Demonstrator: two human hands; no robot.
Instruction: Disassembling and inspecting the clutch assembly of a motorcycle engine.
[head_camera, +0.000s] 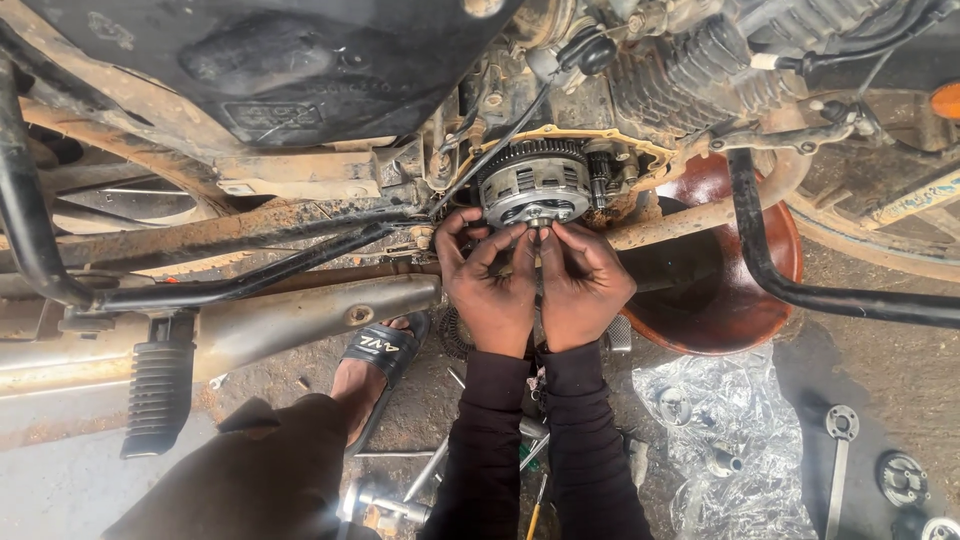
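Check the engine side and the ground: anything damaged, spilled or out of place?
The round grey toothed clutch assembly sits uncovered, with both hands at its lower edge. The red-brown round basin lies beneath it. Loose metal parts rest on crumpled clear plastic sheet. No spill visible.

We saw the scene in soft, even daylight, with no hard shadows. The ground (60, 470) at the lower left washed out pale, nearly overexposed. Glare caught the crumpled clear plastic sheet (740, 440) at the lower right and the metal tools (400, 500) near the bottom edge. Under the dark bike body (280, 60) it was dim. The clutch assembly (535, 180) was sharp; the frame's edges bowed and softened.
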